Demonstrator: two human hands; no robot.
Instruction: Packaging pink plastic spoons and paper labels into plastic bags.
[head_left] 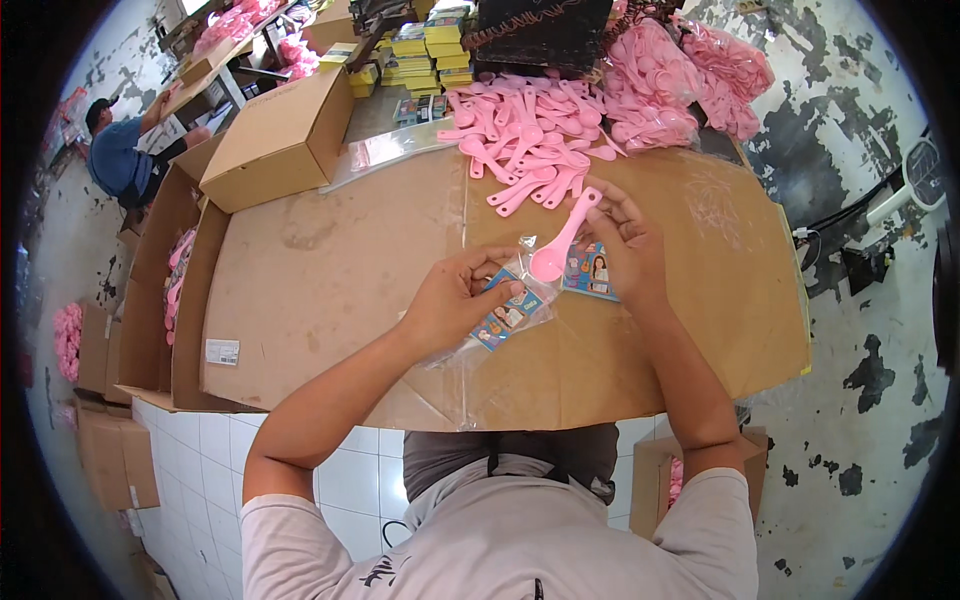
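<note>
Above the middle of the cardboard-covered table, my left hand (450, 300) pinches a small clear plastic bag (543, 311) against a blue printed card (498, 322). The card appears to be inside the bag. My right hand (636, 250) grips a pink plastic spoon (563, 244) by its handle, tilted with its round bowl lower. That bowl is at the bag's upper end; whether it is inside the opening I cannot tell. Under my right hand lie more blue printed cards (580, 282), partly hidden. Just beyond both hands spreads a heap of loose pink spoons (525, 130).
Bags of pink spoons (650, 85) lie at the back right. A closed cardboard box (275, 140) and stacks of yellow-edged cards (440, 45) stand at the back left. An open carton (185, 290) adjoins the table's left edge. A person (125, 160) sits at far left.
</note>
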